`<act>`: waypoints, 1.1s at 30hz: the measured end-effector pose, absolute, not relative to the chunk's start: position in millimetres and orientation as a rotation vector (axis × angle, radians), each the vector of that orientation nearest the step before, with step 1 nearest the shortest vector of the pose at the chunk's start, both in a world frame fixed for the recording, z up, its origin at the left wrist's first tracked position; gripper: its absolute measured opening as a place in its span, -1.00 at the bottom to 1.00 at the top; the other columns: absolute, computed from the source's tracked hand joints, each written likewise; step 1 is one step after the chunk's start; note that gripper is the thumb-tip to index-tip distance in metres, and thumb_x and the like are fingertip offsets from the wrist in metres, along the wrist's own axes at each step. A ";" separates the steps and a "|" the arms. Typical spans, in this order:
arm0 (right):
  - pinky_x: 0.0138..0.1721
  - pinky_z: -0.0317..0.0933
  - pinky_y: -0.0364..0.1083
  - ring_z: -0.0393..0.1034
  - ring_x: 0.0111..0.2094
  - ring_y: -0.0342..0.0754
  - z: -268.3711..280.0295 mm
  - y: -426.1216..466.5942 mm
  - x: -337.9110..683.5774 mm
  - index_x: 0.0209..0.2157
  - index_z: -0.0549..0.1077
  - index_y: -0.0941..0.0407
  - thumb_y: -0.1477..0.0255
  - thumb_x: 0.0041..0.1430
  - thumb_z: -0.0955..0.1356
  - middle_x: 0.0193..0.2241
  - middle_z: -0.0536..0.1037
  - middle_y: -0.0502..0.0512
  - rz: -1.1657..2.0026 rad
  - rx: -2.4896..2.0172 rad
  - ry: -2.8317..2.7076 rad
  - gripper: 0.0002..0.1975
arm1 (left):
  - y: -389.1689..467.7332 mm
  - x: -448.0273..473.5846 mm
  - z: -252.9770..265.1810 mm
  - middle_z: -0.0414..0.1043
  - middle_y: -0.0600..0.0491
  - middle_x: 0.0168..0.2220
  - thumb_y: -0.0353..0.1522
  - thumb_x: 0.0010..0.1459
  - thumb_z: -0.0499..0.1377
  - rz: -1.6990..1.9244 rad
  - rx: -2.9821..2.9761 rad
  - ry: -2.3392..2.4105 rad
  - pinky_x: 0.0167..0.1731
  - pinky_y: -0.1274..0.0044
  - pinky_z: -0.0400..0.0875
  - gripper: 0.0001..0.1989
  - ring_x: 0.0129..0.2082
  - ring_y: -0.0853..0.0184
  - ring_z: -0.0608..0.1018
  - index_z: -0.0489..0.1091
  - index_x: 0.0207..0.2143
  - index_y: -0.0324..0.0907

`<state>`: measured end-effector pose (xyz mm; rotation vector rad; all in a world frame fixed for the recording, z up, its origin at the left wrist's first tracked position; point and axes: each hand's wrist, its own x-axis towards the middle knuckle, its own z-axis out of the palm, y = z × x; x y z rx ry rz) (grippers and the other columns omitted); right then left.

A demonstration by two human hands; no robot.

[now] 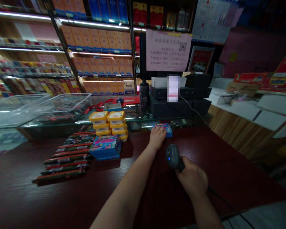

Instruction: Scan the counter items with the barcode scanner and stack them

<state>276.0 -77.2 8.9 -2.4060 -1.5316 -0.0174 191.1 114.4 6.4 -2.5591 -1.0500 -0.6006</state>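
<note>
My right hand (193, 178) is wrapped around the handle of a dark barcode scanner (173, 156), its head raised over the counter and a small blue light showing. Farther forward, my left hand (157, 137) grips the left side of a small stack of blue printed packets (168, 129) at the back of the wooden counter (143, 171). Its fingers curl over the top, and the hand hides part of the stack. To the left lies a larger stack of similar blue packets (106, 148). Yellow-lidded tubs (100, 117) stand piled behind that stack.
Several dark stick-shaped packages (66, 163) lie in a row on the left. A glass-topped case (135, 124) borders the counter's back, with clear plastic bins (69, 105) on it. A monitor (143, 57) carrying a pink notice stands above a black cash drawer (181, 108). The scanner's cable (228, 205) trails right.
</note>
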 end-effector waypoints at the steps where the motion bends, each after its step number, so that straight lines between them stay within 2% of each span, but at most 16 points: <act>1: -0.43 0.08 -0.09 0.49 -0.35 0.01 8.7 -77.2 276.1 -0.21 0.43 -0.01 0.36 0.12 0.30 -0.39 0.58 0.02 -0.021 -2.406 -1.530 -0.83 | 113.5 188.1 8.0 0.43 -0.12 -0.21 -0.43 0.24 -0.05 -0.598 -2.547 -1.008 -0.08 0.33 0.26 -0.76 -0.10 0.17 0.41 0.42 -0.23 -0.21; 5: -0.42 0.09 -0.10 0.48 -0.36 -0.02 7.9 -78.1 276.3 -0.22 0.43 0.00 0.35 0.13 0.29 -0.39 0.58 0.02 -0.039 -2.376 -1.529 -0.84 | 108.7 166.9 19.9 0.41 -0.09 -0.26 -0.46 0.21 0.01 -0.643 -2.568 -0.959 -0.18 0.40 0.28 -0.82 -0.17 0.22 0.41 0.41 -0.32 -0.20; 8: -0.43 0.10 -0.10 0.48 -0.37 -0.02 8.0 -79.5 276.3 -0.21 0.44 0.00 0.34 0.13 0.29 -0.39 0.58 0.04 -0.053 -2.373 -1.518 -0.82 | 100.2 144.4 25.7 0.41 -0.06 -0.30 -0.42 0.17 0.08 -1.020 -2.532 -1.246 -0.22 0.44 0.31 -0.90 -0.23 0.25 0.43 0.39 -0.34 -0.19; 11: -0.42 0.12 -0.09 0.49 -0.36 0.01 8.2 -80.7 275.4 -0.20 0.44 -0.01 0.32 0.15 0.27 -0.38 0.59 0.05 -0.042 -2.380 -1.502 -0.81 | 83.7 121.8 19.0 0.42 0.00 -0.34 -0.35 0.10 0.16 -1.849 -2.395 -1.615 -0.25 0.46 0.36 -0.91 -0.31 0.30 0.46 0.37 -0.36 -0.20; 15: -0.41 0.14 -0.07 0.49 -0.35 0.05 8.5 -80.9 272.0 -0.21 0.44 0.00 0.31 0.13 0.27 -0.36 0.60 0.09 -0.025 -2.345 -1.532 -0.80 | 52.6 98.9 -4.5 0.48 0.04 -0.34 -0.31 -0.04 0.29 -3.209 -2.000 -1.925 -0.27 0.41 0.46 -0.73 -0.33 0.32 0.54 0.32 -0.30 -0.22; 18: -0.40 0.16 -0.06 0.49 -0.34 0.09 9.9 -81.3 269.9 -0.22 0.46 0.02 0.32 0.08 0.30 -0.41 0.59 0.11 -0.002 -2.248 -1.583 -0.78 | 34.3 89.3 -19.3 0.50 0.04 -0.30 -0.44 -0.18 0.37 -3.738 -1.593 -1.939 -0.15 0.34 0.47 -0.62 -0.26 0.30 0.56 0.33 -0.28 -0.22; 22: -0.38 0.23 -0.07 0.49 -0.31 0.09 14.4 -85.5 269.8 -0.19 0.47 0.07 0.28 -0.01 0.33 -0.36 0.60 0.11 0.226 -1.913 -1.526 -0.68 | 27.8 85.2 -27.2 0.51 0.04 -0.27 -0.53 -0.24 0.38 -3.908 -1.325 -1.808 -0.05 0.32 0.45 -0.57 -0.22 0.32 0.56 0.34 -0.26 -0.22; 25: -0.24 0.31 -0.06 0.48 -0.23 0.06 19.6 -92.2 268.0 -0.21 0.48 0.14 0.25 -0.07 0.37 -0.26 0.60 0.16 0.492 -1.572 -1.448 -0.63 | 29.7 85.8 -29.3 0.51 0.07 -0.29 -0.52 -0.25 0.39 -3.924 -1.303 -1.697 -0.03 0.28 0.43 -0.56 -0.23 0.32 0.57 0.33 -0.26 -0.21; 28: -0.18 0.33 -0.05 0.49 -0.23 0.05 24.2 -100.7 264.3 -0.24 0.50 0.18 0.26 -0.10 0.39 -0.26 0.61 0.17 0.640 -1.461 -1.395 -0.63 | 29.5 87.7 -30.3 0.50 0.08 -0.30 -0.49 -0.27 0.41 -3.894 -1.337 -1.657 -0.02 0.25 0.41 -0.53 -0.25 0.33 0.58 0.32 -0.26 -0.20; 33: -0.40 0.35 -0.10 0.49 -0.35 0.04 24.5 -110.0 260.6 -0.31 0.50 0.16 0.19 -0.12 0.39 -0.45 0.60 0.10 0.725 -1.523 -1.347 -0.63 | 25.0 90.3 -27.4 0.49 0.09 -0.32 -0.50 -0.25 0.39 -3.835 -1.334 -1.710 -0.03 0.26 0.43 -0.55 -0.25 0.33 0.57 0.32 -0.26 -0.20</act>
